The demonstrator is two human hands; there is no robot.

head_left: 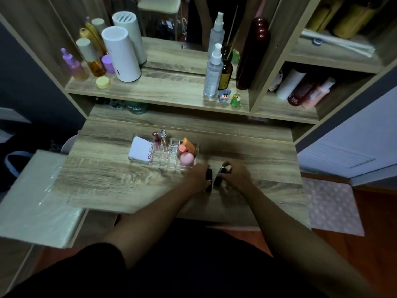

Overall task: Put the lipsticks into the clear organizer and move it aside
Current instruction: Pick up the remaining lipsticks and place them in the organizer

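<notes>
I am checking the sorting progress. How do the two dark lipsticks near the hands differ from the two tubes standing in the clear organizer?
The dark lipsticks are on the desk, at the hands; the two tubes stand upright in the clear organizer. The dark lipsticks look black and thicker; the tubes are slimmer, one pinkish, one silvery.

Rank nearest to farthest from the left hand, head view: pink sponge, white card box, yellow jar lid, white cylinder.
From the left hand:
1. Pink sponge, in the clear organizer's right end.
2. White card box, in the organizer's left end.
3. Yellow jar lid, upper shelf, left.
4. White cylinder, just behind the lid.
</notes>
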